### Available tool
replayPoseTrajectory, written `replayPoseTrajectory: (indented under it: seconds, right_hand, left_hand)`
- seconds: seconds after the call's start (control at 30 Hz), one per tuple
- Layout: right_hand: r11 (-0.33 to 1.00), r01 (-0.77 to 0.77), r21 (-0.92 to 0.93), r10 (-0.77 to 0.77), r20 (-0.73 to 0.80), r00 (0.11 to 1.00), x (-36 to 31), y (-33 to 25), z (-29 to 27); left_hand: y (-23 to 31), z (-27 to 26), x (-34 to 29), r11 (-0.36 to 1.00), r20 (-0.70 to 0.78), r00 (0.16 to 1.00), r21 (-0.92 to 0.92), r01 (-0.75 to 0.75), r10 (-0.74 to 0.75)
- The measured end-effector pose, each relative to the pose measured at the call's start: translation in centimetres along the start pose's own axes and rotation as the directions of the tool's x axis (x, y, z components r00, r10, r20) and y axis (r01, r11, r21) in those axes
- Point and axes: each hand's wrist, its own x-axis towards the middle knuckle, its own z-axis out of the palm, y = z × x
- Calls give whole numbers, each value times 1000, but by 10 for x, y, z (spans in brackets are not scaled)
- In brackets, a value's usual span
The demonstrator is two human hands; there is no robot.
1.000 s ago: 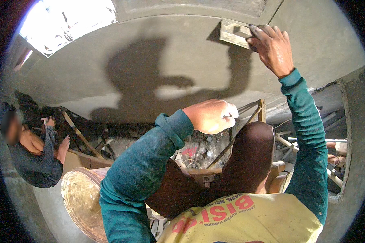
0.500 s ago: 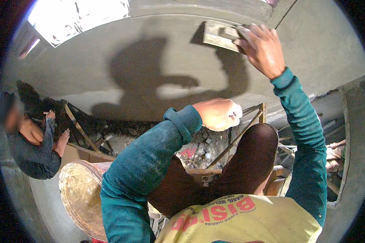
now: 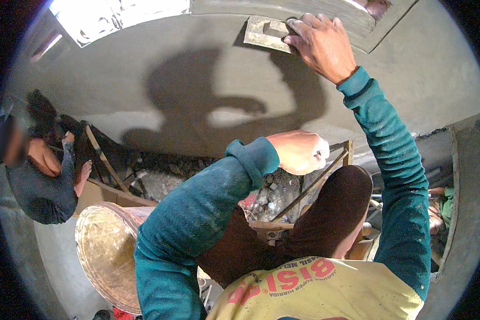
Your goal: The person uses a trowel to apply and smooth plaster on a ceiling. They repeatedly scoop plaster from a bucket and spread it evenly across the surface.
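High on the grey plastered wall, my right hand grips a flat rectangular plastering float by its handle. The float is pale and mortar-stained, and its face lies against the wall just below a ledge. My left hand is curled into a fist above my raised knee, apart from the wall, and nothing shows in it. Shadows of my head and arms fall across the plaster between the two hands.
A large mortar-crusted bucket stands to my left. Another person sits at the far left. Below are wooden braces and rubble. Bright openings break the wall's upper left. Part of someone in green shows through an opening on the right.
My right hand has slid the float up and to the left along the wall. The left fist has shifted slightly right in view and stays closed.
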Motion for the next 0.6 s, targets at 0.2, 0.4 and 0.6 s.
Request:
replayPoseTrajectory:
  seconds: [0.2,0.4,0.6]
  right_hand:
    - [999,-14,-52,15,31,999,1,-1,-5]
    - [991,-15,-131,17,12,1000,-28,27,-6]
    - [991,-123,-50,129,128,983,-95,78,-39]
  left_hand:
    - [-5,3,1,1000,-9,1000,-19,-12,12]
    - [-4,0,-3,999,-18,999,-36,35,-35]
    - [0,0,-1,998,-17,998,-13,60,-60]
